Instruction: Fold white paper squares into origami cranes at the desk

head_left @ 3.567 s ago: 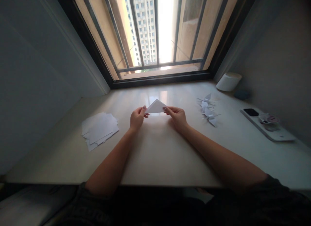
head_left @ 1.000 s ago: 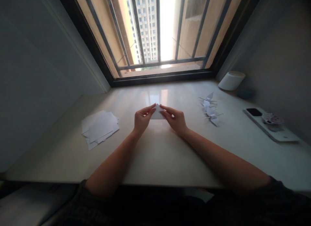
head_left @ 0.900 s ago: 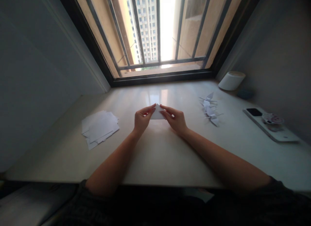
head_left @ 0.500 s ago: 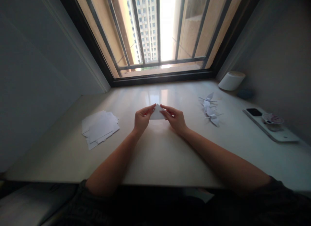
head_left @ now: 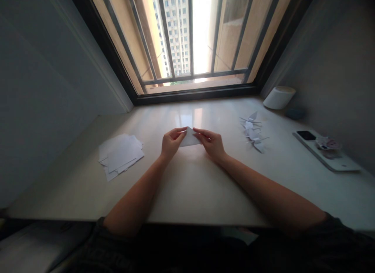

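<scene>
Between my hands is a folded sheet of white paper, triangular in outline with its point towards the window. My left hand pinches its left side, thumb and fingers closed near the top corner. On the right edge, my right hand grips the paper between thumb and fingers. The paper is held just over the tabletop; whether its lower edge touches the surface I cannot tell. Off to the right lie several folded paper cranes in a row. A loose stack of white paper sheets rests left of my left hand.
The pale tabletop runs up to a barred window. At the far right stand a white cylindrical object and a dark rounded thing. Nearer lies a white flat device with a small wrapped item on it.
The folded paper has tilted slightly, and its peak sits a little lower between my fingers. Both hands have shifted only a little and keep hold of it.
</scene>
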A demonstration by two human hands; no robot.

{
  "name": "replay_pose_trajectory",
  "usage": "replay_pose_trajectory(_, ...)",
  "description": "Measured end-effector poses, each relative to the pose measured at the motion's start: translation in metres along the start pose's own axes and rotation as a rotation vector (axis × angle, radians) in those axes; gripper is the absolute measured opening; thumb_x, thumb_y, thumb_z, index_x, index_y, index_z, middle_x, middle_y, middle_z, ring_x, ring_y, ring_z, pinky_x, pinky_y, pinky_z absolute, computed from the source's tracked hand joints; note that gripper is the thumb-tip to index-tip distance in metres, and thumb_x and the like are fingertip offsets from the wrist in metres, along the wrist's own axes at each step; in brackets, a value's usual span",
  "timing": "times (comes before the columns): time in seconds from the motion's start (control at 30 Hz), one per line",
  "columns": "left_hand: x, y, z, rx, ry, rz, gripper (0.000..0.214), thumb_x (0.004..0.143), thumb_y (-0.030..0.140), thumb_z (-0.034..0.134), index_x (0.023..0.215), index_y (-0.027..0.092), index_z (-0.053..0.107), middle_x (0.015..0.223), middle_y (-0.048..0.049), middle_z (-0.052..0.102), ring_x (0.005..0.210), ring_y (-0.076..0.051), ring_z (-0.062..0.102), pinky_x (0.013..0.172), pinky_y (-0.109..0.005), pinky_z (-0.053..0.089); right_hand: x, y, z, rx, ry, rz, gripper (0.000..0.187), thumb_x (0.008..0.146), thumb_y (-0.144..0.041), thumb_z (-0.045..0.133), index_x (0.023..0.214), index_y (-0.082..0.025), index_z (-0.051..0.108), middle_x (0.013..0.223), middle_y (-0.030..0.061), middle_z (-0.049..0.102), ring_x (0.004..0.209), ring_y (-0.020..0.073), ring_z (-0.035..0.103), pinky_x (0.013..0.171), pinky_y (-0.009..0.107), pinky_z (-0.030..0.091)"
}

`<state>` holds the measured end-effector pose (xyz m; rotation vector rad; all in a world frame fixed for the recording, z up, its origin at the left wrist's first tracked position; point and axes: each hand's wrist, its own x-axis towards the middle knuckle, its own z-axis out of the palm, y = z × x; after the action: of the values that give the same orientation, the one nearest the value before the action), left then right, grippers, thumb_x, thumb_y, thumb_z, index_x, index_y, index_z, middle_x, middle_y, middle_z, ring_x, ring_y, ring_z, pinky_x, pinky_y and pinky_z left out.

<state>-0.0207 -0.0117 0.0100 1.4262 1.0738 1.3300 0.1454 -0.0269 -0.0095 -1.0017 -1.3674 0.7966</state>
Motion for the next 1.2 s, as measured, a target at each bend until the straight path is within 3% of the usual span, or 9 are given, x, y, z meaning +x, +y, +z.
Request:
replay_pose_trajectory(0.27,-0.001,0.002,0.001,-0.087,0.051,-0.049,0.034,0.064,0.039,0.080,0.086,0.015,0.072,0.090,-0.0091,0.075,0.079,-0.018,0.069,0.074,-0.030,0.053,-0.002,-0.003,-0.001,-0.043,-0.052,-0.035,0.030,0.081,-0.040,0.066,0.105,-0.024,0.073,0.103,0.0051,0.074,0.090,0.0230,0.070,0.080,0.036,0.056)
replay_pose_trajectory(0.43,0.004,0.004,-0.004,-0.148,-0.030,-0.171,0.043,0.060,0.038,0.083,0.096,0.016,0.072,0.082,-0.0071,0.075,0.070,-0.017,0.068,0.068,-0.029,0.052,-0.002,0.000,-0.001,-0.051,-0.079,-0.036,0.029,0.081,-0.040,0.065,0.105,-0.024,0.073,0.104,0.0054,0.074,0.090,0.0226,0.070,0.079,0.035,0.055)
replay_pose_trajectory(0.63,0.006,-0.001,-0.009,-0.142,-0.060,-0.238,0.036,0.058,0.038,0.084,0.084,0.016,0.075,0.082,-0.0081,0.075,0.066,-0.016,0.065,0.060,-0.026,0.048,-0.002,0.003,-0.001,-0.047,-0.134,-0.002,0.033,0.081,-0.042,0.065,0.105,-0.022,0.073,0.096,0.0060,0.075,0.083,0.0209,0.068,0.072,0.033,0.054)
replay_pose_trajectory(0.77,0.007,-0.001,-0.008,-0.161,0.011,-0.209,0.033,0.055,0.037,0.085,0.079,0.016,0.075,0.080,-0.0074,0.075,0.068,-0.016,0.065,0.062,-0.027,0.048,0.002,0.000,-0.002,0.005,-0.117,0.086,0.047,0.076,-0.047,0.069,0.113,-0.020,0.069,0.074,0.0022,0.070,0.059,0.0135,0.060,0.058,0.027,0.051)
replay_pose_trajectory(0.9,0.007,0.001,-0.007,-0.089,0.192,-0.171,0.034,0.059,0.041,0.081,0.081,0.016,0.074,0.082,-0.0069,0.074,0.071,-0.016,0.064,0.061,-0.025,0.045,0.008,-0.003,-0.002,0.163,0.029,0.190,0.071,0.065,-0.054,0.075,0.124,-0.020,0.058,0.074,-0.0012,0.065,0.051,0.0092,0.052,0.048,0.023,0.048)
replay_pose_trajectory(1.03,0.001,0.001,0.002,-0.116,0.284,-0.160,0.032,0.063,0.042,0.079,0.081,0.016,0.071,0.082,-0.0053,0.073,0.073,-0.014,0.064,0.063,-0.024,0.046,0.007,0.003,0.000,0.155,-0.021,0.254,0.053,0.062,-0.056,0.076,0.098,-0.018,0.068,0.064,-0.0017,0.063,0.049,0.0096,0.051,0.044,0.022,0.043)
replay_pose_trajectory(1.13,-0.007,0.002,0.013,-0.174,0.271,-0.070,0.027,0.065,0.039,0.077,0.077,0.017,0.070,0.084,-0.0050,0.073,0.077,-0.015,0.065,0.071,-0.027,0.050,0.003,0.007,0.003,0.067,-0.088,0.277,0.041,0.060,-0.055,0.078,0.073,-0.016,0.069,0.056,0.0002,0.062,0.049,0.0113,0.052,0.045,0.023,0.041)
replay_pose_trajectory(1.2,-0.013,0.003,0.020,-0.163,0.230,-0.002,0.025,0.067,0.038,0.077,0.078,0.017,0.070,0.082,-0.0046,0.073,0.077,-0.016,0.065,0.073,-0.029,0.051,0.001,0.005,0.005,0.087,-0.084,0.277,0.040,0.059,-0.053,0.079,0.068,-0.015,0.069,0.059,0.0027,0.066,0.052,0.0130,0.055,0.048,0.025,0.042)
